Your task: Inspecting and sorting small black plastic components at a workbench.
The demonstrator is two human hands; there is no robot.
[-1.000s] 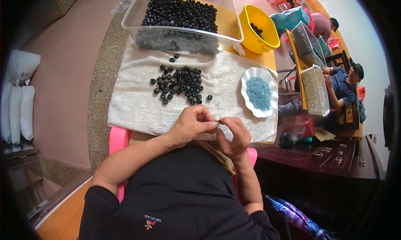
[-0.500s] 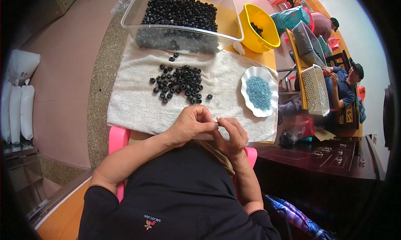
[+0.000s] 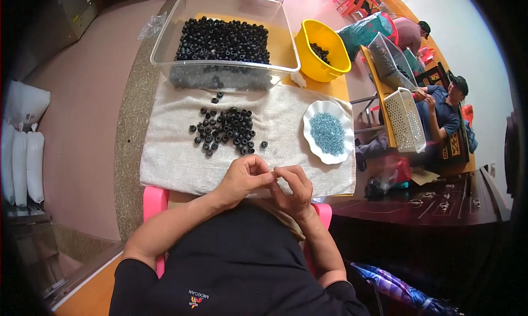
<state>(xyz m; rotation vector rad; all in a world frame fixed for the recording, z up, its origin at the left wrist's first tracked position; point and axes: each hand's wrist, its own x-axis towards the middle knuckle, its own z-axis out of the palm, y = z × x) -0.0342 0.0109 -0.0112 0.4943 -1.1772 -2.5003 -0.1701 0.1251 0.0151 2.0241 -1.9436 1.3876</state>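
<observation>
Over the near edge of a white towel [image 3: 170, 162], my left hand [image 3: 245, 179] and my right hand [image 3: 296, 190] meet with fingertips pinched together. Whatever is between them is too small and covered to name. Just beyond the hands lies a loose pile of round black beads [image 3: 228, 128] with holes through them. One stray black bead [image 3: 264, 144] rests apart, nearer my fingers. To the right, a white wavy-rimmed dish [image 3: 311, 147] holds many tiny clear blue pieces [image 3: 328, 133].
A clear plastic tub [image 3: 286, 74] of black beads stands at the back, beside a yellow basin [image 3: 306, 47] containing a few more. Farther right, a person [image 3: 444, 115] sits by a white perforated basket [image 3: 404, 121]. A folded umbrella [image 3: 401, 288] is at lower right.
The whole view has shifted, so the table things appear lower and slightly left. Both hands stay pinched together; a dark speck seen between the fingertips earlier is now harder to see.
</observation>
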